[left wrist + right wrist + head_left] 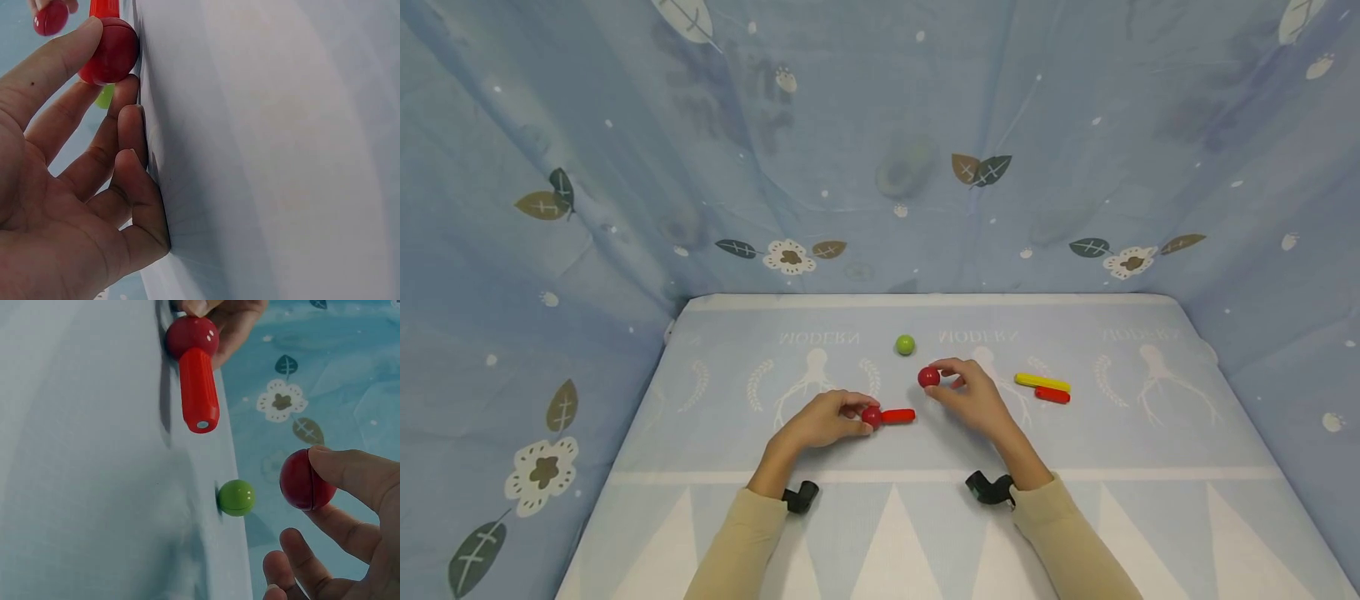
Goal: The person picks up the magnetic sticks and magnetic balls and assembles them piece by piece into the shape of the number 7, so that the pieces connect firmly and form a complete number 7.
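My left hand [823, 419] pinches a shiny red ball [872, 417] between thumb and fingers, down at the tabletop. A short red stick [898, 416] points right from that ball, end against it; in the right wrist view its free end shows a small pale round tip. My right hand [973, 400] pinches a second red ball [306, 481], raised above the table, between thumb and index finger. A seam runs around this ball. Its other fingers stay loosely bent. Beyond both hands a green ball [906, 344] lies on the table.
To the right of my right hand, a yellow stick [1042, 382] and a shorter red stick [1052, 396] lie side by side. A patterned cloth covers the table [1150, 454]. Blue curtains [880, 225] enclose its back and sides. Black wrist devices [988, 488] sit by both cuffs.
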The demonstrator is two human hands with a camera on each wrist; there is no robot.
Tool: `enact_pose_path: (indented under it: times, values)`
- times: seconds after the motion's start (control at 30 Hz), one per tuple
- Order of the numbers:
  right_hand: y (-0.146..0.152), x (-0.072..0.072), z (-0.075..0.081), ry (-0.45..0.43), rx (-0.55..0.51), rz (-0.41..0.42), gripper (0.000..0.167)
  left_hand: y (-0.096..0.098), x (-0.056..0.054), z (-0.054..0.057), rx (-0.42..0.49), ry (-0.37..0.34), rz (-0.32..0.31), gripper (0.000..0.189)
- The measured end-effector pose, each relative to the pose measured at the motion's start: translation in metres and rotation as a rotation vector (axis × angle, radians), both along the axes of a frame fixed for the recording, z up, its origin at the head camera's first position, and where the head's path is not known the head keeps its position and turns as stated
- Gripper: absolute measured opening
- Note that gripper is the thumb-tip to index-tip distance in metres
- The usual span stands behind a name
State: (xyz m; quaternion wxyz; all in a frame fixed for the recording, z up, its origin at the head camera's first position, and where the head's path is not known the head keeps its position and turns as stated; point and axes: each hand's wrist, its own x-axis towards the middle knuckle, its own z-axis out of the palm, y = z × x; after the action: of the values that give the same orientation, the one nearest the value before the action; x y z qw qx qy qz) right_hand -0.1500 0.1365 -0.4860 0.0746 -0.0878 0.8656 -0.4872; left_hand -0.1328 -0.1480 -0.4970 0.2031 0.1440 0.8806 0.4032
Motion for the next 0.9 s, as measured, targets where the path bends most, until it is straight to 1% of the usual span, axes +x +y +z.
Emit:
enact_pose_path:
  times: [0.17,0.37,0.6,0.8,0.9]
  values:
    - [0.005,0.012,0.000,0.017,-0.008,0.011,0.037,0.001,0.001,0.001,-0.002,0.002,0.000,0.036]
    - [0.008,0.021,-0.002,0.025,-0.009,0.008,0.037,0.002,0.001,0.004,0.020,0.006,-0.005,0.036]
    - [0.010,0.026,-0.011,0.002,-0.002,0.024,0.036,0.001,0.001,0.003,0.022,0.008,-0.012,0.035]
    - [0.011,0.027,-0.025,-0.018,0.009,0.041,0.033,0.001,0.001,0.003,0.024,0.007,-0.014,0.035]
    - [0.011,0.027,-0.030,-0.010,0.020,0.051,0.032,0.001,0.001,0.003,0.018,0.006,-0.012,0.036]
